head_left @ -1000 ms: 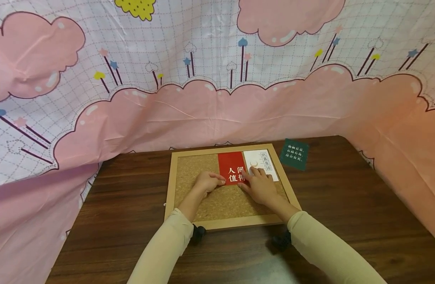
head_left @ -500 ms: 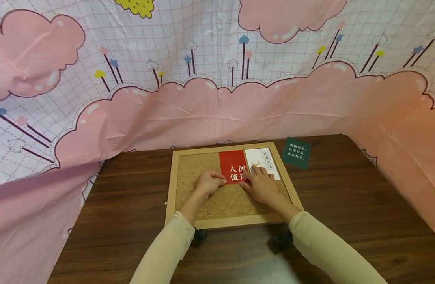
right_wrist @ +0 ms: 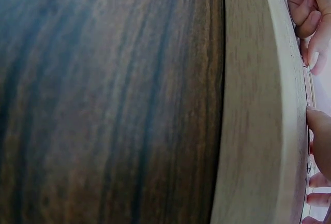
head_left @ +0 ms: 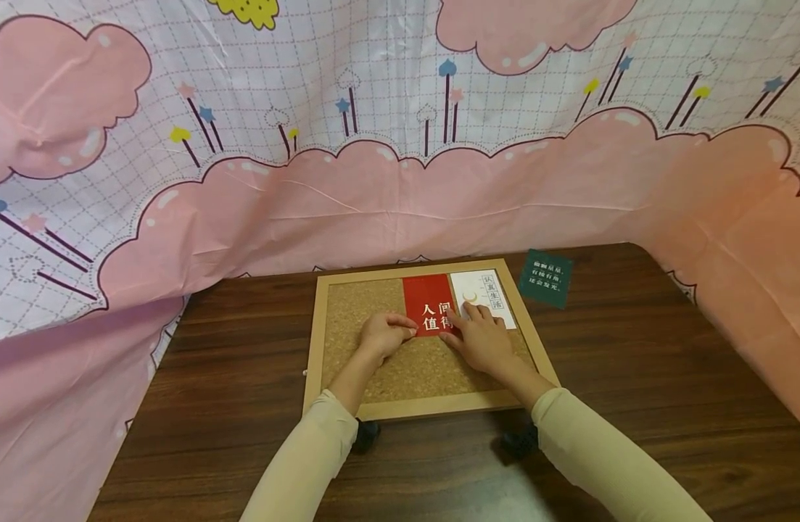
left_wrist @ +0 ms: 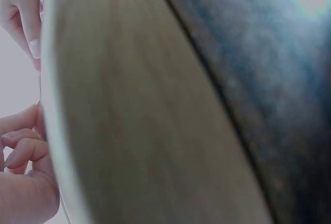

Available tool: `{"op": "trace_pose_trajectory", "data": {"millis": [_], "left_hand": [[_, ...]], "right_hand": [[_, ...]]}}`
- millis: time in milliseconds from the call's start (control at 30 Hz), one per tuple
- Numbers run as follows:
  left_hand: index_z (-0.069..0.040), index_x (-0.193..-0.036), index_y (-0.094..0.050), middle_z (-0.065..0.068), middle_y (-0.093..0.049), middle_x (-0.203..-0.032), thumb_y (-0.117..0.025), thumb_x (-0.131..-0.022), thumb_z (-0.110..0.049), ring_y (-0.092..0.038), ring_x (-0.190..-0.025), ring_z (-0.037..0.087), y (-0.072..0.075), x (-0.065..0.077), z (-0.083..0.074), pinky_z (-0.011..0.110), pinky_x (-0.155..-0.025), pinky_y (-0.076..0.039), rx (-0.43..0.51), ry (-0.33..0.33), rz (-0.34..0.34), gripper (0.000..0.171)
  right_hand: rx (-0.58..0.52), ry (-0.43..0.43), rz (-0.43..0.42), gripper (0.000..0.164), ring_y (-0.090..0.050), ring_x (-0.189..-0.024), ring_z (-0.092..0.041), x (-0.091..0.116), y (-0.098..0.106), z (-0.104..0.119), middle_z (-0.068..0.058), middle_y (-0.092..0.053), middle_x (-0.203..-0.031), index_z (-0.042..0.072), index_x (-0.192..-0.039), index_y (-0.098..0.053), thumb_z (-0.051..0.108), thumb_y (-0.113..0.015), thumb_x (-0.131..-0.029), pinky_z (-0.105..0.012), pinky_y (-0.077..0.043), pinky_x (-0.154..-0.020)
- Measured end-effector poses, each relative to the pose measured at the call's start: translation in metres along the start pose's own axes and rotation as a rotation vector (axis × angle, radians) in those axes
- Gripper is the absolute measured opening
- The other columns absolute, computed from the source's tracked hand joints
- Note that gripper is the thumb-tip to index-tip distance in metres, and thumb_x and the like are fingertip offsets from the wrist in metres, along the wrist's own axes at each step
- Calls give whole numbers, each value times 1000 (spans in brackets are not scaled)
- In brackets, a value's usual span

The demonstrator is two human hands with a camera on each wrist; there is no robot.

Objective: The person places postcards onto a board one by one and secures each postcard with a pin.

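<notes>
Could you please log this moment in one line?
left hand: at near-left corner of red card | right hand: on red card, white card | board: under both cards | green card: on table

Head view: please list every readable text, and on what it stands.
Red card: "人间值得", last character partly covered.
White card: "认真生活"; tiny marks unreadable.
Green card: first line too small to read; then "有棱有角", "还会发光".
</notes>
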State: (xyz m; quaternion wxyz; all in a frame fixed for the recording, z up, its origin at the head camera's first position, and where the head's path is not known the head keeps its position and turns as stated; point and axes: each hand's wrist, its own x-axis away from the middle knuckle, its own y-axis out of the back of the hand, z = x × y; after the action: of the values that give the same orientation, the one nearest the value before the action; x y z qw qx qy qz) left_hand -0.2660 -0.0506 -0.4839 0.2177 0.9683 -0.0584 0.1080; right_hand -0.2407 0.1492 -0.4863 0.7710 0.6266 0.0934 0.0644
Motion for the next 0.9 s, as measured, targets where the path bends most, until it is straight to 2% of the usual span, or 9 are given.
{"op": "trace_pose_trajectory", "data": {"millis": [67,100,233,367,467,567,700,900], "left_hand": [[-14,-87,-78,5,-69,-118,-73,-85,-14,-58,-117,23,0,1,0,36,-93,-49,-10,1,-4,6],[-14,-87,-79,5,-68,-121,-73,-85,-14,-56,-121,24,0,1,0,38,-96,-48,-15,1,-5,6],[-14,-88,-79,5,-66,-125,-73,-85,-14,-53,-127,25,0,2,-2,42,-99,-47,-19,-7,-7,7],[-14,-88,-79,4,-69,-117,-73,-86,-14,-57,-120,24,-1,2,-3,37,-92,-50,-26,-21,-28,7],[-14,-87,-79,3,-71,-107,-73,-86,-14,-63,-101,21,-3,2,-2,30,-78,-51,-28,-23,-37,6],[-13,-88,-78,4,-72,-95,-73,-86,-13,-62,-81,17,-3,3,-2,25,-64,-47,-14,-17,-24,6],[-13,-88,-78,4,-73,-100,-73,-85,-14,-61,-85,15,-1,3,-3,21,-62,-45,2,12,-5,6],[-11,-88,-78,7,-68,-117,-73,-85,-13,-59,-96,21,2,1,-6,21,-61,-44,10,42,16,7]], "right_hand": [[-2,3,4,56,-41,-132,-42,0,0,0,-21,-42,-148,20,-143,-49,49,-53,-96,-67,-39,-99],[-2,4,5,56,-41,-132,-42,0,0,0,-22,-42,-147,20,-143,-49,49,-53,-96,-67,-39,-99],[10,-1,0,56,-41,-132,-42,0,0,0,-21,-43,-147,20,-143,-49,49,-54,-96,-67,-39,-99],[10,3,-4,55,-41,-132,-42,0,1,-1,-21,-43,-147,21,-143,-49,49,-53,-96,-67,-39,-99],[2,5,3,56,-41,-132,-42,0,1,-1,-21,-42,-148,21,-144,-49,50,-53,-96,-67,-39,-100],[11,9,0,55,-41,-133,-42,0,0,-2,-21,-42,-148,21,-144,-49,50,-52,-96,-67,-39,-99],[22,15,-5,54,-40,-133,-41,1,-1,-2,-20,-43,-147,22,-143,-49,50,-52,-96,-65,-40,-98],[17,15,-6,54,-40,-133,-41,0,-1,-1,-20,-42,-148,22,-143,-49,49,-52,-97,-65,-40,-98]]}}
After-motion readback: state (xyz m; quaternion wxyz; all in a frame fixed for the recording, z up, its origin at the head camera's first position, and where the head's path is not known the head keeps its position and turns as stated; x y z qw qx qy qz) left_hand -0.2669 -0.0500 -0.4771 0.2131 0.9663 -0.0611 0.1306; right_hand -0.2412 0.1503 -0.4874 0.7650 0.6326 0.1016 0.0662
